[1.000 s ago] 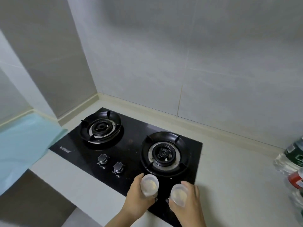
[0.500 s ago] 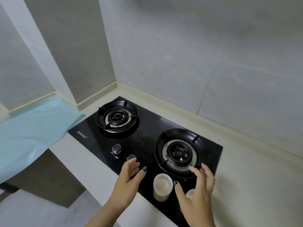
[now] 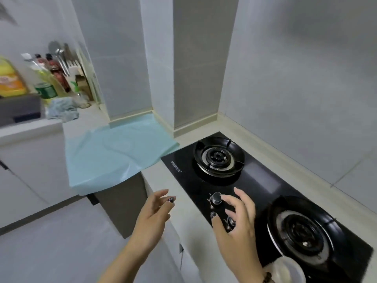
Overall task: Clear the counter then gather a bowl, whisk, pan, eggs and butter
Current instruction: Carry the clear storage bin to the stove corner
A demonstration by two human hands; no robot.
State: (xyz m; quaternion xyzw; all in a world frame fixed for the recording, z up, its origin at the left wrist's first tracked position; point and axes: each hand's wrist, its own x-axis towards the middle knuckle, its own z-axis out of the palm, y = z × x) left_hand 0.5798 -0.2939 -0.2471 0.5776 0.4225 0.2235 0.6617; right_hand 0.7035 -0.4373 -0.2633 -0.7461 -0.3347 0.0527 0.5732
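Both hands hang empty above the near edge of the pale cream counter (image 3: 263, 144). The left hand (image 3: 152, 218) is held over the counter's left edge, fingers loosely spread and gripping nothing. The right hand (image 3: 237, 223) hovers over the black glass two-burner gas hob (image 3: 259, 180), fingers relaxed and apart, close above the two round metal control knobs (image 3: 216, 197); whether a fingertip touches a knob cannot be told. A dark beaded bracelet (image 3: 267, 278) sits on the right wrist.

A small translucent white plastic cup (image 3: 289, 270) stands at the near right, on the hob's near edge just beside the right forearm, behind the hand and well apart from its fingers.

The hob lies along the counter, with one black ringed burner (image 3: 218, 157) at the far left and another (image 3: 304, 229) at the near right. To the left, a pale turquoise plastic sheet (image 3: 114, 152) drapes over a lower surface. Farther left, a shelf carries a crumpled blue-grey cloth (image 3: 62, 110), a yellow plastic jug (image 3: 11, 79), several bottles (image 3: 46, 78) and upright metal utensils (image 3: 61, 56). Grey tiled walls (image 3: 295, 68) rise behind the counter, and the floor (image 3: 61, 242) is pale grey.
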